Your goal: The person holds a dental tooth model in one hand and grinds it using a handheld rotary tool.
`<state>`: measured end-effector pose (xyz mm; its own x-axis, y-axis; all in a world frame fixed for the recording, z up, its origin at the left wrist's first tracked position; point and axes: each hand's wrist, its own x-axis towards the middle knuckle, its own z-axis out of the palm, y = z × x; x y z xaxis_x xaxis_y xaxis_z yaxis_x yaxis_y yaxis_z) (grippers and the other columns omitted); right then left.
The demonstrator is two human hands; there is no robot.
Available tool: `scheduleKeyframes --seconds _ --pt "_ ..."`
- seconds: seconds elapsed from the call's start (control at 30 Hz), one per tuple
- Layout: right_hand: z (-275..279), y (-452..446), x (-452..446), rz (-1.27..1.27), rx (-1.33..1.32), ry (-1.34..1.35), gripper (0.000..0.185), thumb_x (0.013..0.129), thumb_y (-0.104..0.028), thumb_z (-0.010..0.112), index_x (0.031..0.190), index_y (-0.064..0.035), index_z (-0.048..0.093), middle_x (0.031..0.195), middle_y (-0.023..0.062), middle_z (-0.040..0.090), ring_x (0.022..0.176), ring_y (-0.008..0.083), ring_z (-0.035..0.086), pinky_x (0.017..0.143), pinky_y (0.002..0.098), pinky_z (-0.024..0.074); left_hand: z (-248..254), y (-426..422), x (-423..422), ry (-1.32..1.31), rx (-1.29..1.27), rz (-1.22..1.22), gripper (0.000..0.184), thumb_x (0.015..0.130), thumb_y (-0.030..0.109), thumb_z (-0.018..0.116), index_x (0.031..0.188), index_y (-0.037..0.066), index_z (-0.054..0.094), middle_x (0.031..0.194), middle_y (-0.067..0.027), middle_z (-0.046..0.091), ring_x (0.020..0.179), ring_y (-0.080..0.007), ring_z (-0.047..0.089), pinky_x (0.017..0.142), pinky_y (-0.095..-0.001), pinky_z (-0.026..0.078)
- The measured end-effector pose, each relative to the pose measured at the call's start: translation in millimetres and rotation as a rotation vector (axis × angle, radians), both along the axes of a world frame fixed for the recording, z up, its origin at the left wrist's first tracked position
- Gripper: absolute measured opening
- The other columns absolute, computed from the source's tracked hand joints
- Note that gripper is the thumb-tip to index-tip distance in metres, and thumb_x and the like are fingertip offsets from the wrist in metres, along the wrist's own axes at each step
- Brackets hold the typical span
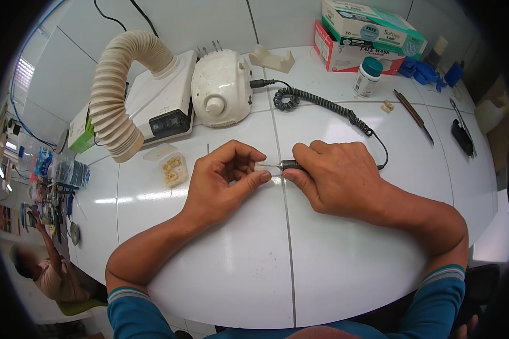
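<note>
My left hand (223, 178) pinches a small off-white tooth-like piece (260, 166) between thumb and fingertips. The fingers partly cover it, so its exact shape is hard to make out. Wrapped in my right hand (342, 178) is a dark rotary handpiece (291, 165), its slim metal bit (274, 165) pointing left and meeting the piece or nearly so; I cannot tell whether they touch. From the handpiece a coiled black cord (328, 104) runs to the white motor control unit (220, 87). Left of my left hand, a clear lidded box (174, 170) holds several yellowish tooth-like pieces.
A ribbed suction hose (110, 96) arches over the white table (226, 271) at left. Behind my right hand are a white bottle (367, 77), mask boxes (359, 48), a brown-handled knife (413, 116) and a small yellowish piece (387, 106). Another person (54, 271) sits far left.
</note>
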<state>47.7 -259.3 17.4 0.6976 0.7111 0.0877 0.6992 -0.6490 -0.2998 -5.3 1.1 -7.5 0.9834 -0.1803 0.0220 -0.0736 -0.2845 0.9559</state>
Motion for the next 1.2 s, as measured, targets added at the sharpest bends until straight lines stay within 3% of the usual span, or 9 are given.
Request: scheduleKeyframes --seconds 0.17,0.37,0.77,1.2 --pt "-2.0 -1.2 0.2 0.012 0.019 -0.027 0.042 0.112 -0.045 0.064 0.103 -0.0042 0.07 0.083 0.018 0.074 0.068 0.0381 0.075 0.059 0.0495 0.0568 2.4 -1.7 -1.1 0.025 -0.024 0.028 0.028 0.099 0.007 0.088 0.121 -0.001 0.074 0.103 -0.002 0.072 0.093 -0.0064 0.065 0.083 -0.0236 0.056" --pt "-1.1 -1.0 -0.2 0.007 0.024 -0.03 0.042 0.112 -0.045 0.065 0.103 -0.0047 0.07 0.082 0.0175 0.074 0.067 0.0379 0.075 0.059 0.0497 0.0564 -0.6 -1.5 -0.9 -0.016 -0.042 0.019 0.027 0.099 0.006 0.087 0.121 0.0 0.073 0.104 -0.0023 0.071 0.093 -0.0062 0.064 0.083 -0.0235 0.056" --pt "-3.1 -1.8 -0.8 0.014 0.022 -0.024 0.042 0.113 -0.045 0.062 0.104 -0.0048 0.07 0.084 0.0172 0.074 0.069 0.0378 0.074 0.06 0.0501 0.0563 1.0 -1.0 0.0 0.054 -0.07 0.013 0.029 0.1 0.0 0.084 0.122 0.001 0.064 0.111 -0.0069 0.076 0.103 -0.0115 0.076 0.093 -0.0279 0.062" --pt "-2.6 0.5 1.2 0.008 0.004 -0.014 0.042 0.112 -0.045 0.064 0.103 -0.0043 0.071 0.081 0.0169 0.072 0.065 0.0374 0.073 0.057 0.0503 0.0542 3.1 -0.6 -0.1 0.038 -0.033 0.017 0.027 0.101 -0.001 0.083 0.123 0.0 0.067 0.116 -0.0072 0.074 0.107 -0.0134 0.077 0.099 -0.029 0.064"
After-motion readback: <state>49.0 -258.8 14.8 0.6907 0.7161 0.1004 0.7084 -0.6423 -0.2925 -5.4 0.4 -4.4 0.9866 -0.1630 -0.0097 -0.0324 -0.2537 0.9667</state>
